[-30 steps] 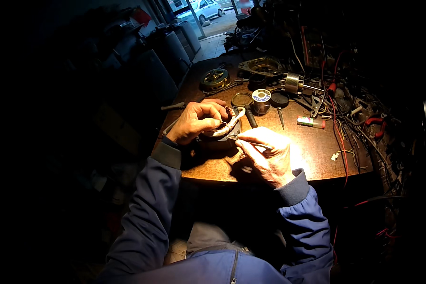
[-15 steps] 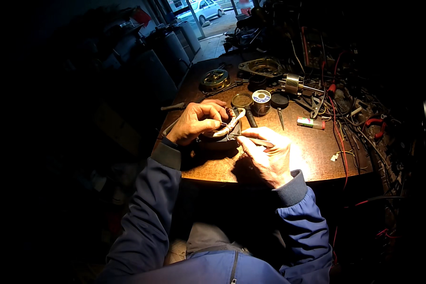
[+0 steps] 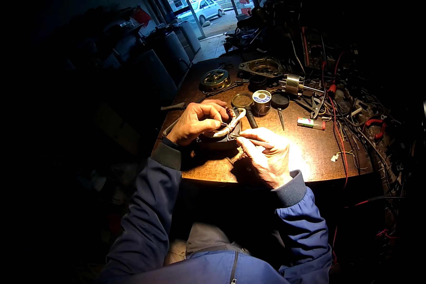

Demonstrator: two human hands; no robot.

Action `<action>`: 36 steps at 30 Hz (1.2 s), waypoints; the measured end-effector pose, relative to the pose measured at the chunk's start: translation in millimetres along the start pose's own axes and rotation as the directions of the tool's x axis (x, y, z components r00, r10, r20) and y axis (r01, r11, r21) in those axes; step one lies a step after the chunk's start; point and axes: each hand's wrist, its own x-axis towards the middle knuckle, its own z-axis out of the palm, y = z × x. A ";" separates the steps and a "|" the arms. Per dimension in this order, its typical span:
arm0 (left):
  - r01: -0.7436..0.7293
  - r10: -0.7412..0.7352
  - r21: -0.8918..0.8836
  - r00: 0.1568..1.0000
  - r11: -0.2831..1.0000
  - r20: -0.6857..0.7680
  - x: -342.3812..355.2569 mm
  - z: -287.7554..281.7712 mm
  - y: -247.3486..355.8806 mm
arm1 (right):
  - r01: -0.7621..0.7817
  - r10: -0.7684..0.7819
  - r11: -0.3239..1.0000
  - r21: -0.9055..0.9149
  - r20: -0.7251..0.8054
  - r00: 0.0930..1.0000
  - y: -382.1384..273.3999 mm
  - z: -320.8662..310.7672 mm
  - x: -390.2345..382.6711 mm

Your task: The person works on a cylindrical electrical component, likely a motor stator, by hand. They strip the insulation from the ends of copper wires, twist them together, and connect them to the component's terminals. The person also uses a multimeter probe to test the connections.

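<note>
A motor stator (image 3: 228, 141) with pale, laced windings (image 3: 221, 132) sits on the wooden table in front of me. My left hand (image 3: 201, 122) rests at its far left side, thumb and forefinger pinched on a thin wire at the inner edge of the winding. From the right, my right hand (image 3: 271, 158) grips slim metal tweezers (image 3: 256, 142) much like a pen. The tweezers' tips reach the near right side of the stator, beside the winding. Shadow and my left hand hide part of the stator's left side and its lower body.
Beyond the stator stand a solder or wire spool (image 3: 261, 103), a round dark tin (image 3: 279, 100) and a metal rotor (image 3: 293, 84). Motor end covers (image 3: 215, 80) lie farther back. A lighter-like tube (image 3: 311, 123) and tangled wires (image 3: 355, 128) are on the right.
My right hand and the tweezers have tilted very slightly; their tips stay at the stator. Light now falls on the table just below the stator. My left hand keeps its place.
</note>
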 end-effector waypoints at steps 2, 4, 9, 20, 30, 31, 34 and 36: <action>0.005 -0.005 -0.006 1.000 1.000 -0.002 -0.2 0.2 0.3 | -0.003 0.003 1.000 -0.004 -0.023 1.000 -2.0 0.3 -0.4; 0.006 -0.006 0.004 1.000 1.000 -0.005 -0.5 0.3 0.5 | -0.007 0.007 1.000 0.006 -0.024 1.000 -2.7 0.1 -0.2; 0.029 -0.029 -0.016 0.999 0.999 -0.017 -0.8 1.8 2.4 | -0.002 0.002 1.000 -0.003 -0.030 1.000 -4.4 -0.1 0.5; 0.005 -0.005 -0.013 1.000 1.000 0.002 -1.1 -0.6 -0.5 | 0.006 -0.007 1.000 -0.024 -0.043 0.999 -6.4 0.5 0.4; -0.022 0.022 0.028 1.000 0.999 -0.002 -0.4 -0.5 0.4 | -0.056 0.055 0.998 0.018 0.026 0.998 -11.4 -0.1 0.5; -0.023 0.023 0.031 1.000 0.999 0.001 0.2 0.0 1.3 | -0.053 0.053 0.998 0.014 0.027 0.998 -10.9 -0.8 0.6; -0.020 0.021 0.040 1.000 0.999 -0.003 -0.1 0.1 1.5 | -0.033 0.033 0.999 0.026 0.018 0.999 -6.0 1.1 0.2; -0.018 0.018 0.043 1.000 0.999 -0.006 -0.4 0.0 1.5 | -0.020 0.020 0.999 0.032 0.011 1.000 -5.4 2.0 -0.3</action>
